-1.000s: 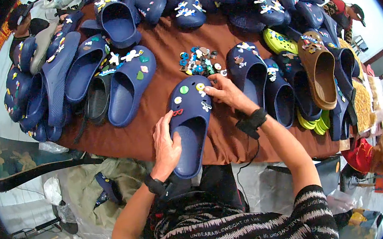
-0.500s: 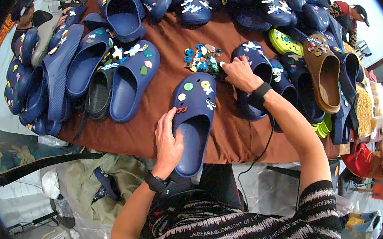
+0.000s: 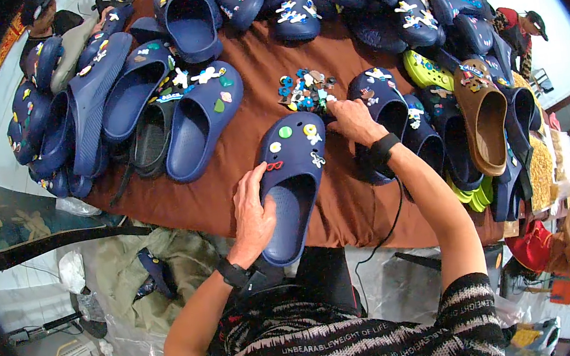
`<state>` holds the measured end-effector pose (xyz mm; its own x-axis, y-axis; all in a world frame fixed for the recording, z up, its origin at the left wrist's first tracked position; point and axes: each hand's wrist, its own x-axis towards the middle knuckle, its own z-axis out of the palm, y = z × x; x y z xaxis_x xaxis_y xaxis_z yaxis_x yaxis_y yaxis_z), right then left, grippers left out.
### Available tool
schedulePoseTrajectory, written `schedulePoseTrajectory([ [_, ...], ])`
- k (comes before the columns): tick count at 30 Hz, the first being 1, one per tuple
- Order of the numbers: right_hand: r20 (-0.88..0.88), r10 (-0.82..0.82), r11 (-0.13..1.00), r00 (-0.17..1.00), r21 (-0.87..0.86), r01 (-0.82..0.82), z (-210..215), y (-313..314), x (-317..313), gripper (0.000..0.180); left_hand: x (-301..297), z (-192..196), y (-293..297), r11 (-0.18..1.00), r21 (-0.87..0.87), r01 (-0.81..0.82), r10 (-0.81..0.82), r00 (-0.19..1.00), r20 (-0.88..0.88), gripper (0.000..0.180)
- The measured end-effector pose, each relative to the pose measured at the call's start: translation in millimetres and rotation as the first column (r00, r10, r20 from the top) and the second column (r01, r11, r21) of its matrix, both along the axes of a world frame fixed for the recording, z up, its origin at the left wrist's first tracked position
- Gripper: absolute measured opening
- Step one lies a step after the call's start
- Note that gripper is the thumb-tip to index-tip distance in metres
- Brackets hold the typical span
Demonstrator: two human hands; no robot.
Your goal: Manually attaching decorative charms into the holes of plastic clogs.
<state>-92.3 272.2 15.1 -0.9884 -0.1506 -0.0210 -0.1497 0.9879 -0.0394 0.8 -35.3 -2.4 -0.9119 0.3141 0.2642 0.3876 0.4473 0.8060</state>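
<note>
The right hand [image 3: 355, 120] has moved off the toe of the navy-blue foam clog with a perforated upper [image 3: 291, 188] and up to the heap of small multicoloured plastic shoe charms [image 3: 305, 91]. One second earlier its fingers were pressed on the clog's upper; half a second earlier the hand was already travelling away. Now its fingertips rest at the near edge of the heap, curled together as if pinching, but whether a charm is actually gripped cannot be told from this view.

The left hand [image 3: 254, 212] has not shifted. It lies flat and open along the left rim of the clog, fingers spread over the side wall and thumb toward the foot opening, pinning the shoe down rather than closing around it.

The clog sits on the brown cloth-covered table [image 3: 211, 200], near its front edge, toe pointing away from the person. Its upper already carries several charms: a green round one, a yellow one, a red spectacle-shaped one and some white ones. Several holes remain unfilled.

Judgement: the last charm appears seated, and the work has passed from pressing in to selecting the next piece. The steadying hand stays in place, so the clog is ready to receive another.

Surroundings: rows of navy-blue clogs [image 3: 205, 127] lie to the left and along the far edge; a brown clog [image 3: 486, 118] and a lime-green clog [image 3: 427, 71] lie to the right.
</note>
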Motion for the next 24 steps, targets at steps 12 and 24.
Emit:
schedulePoseTrajectory([
  [12,0.203,-0.038,0.639,0.978,-0.748,0.18,2,30,-20,0.019,1,4,0,1.0,-0.008,0.026,-0.026,0.998,0.066,0.059],
  [24,0.298,-0.013,0.373,0.955,-0.884,0.281,16,4,-15,0.02,1,3,0,1.0,-0.011,0.015,-0.014,0.998,0.066,0.06],
])
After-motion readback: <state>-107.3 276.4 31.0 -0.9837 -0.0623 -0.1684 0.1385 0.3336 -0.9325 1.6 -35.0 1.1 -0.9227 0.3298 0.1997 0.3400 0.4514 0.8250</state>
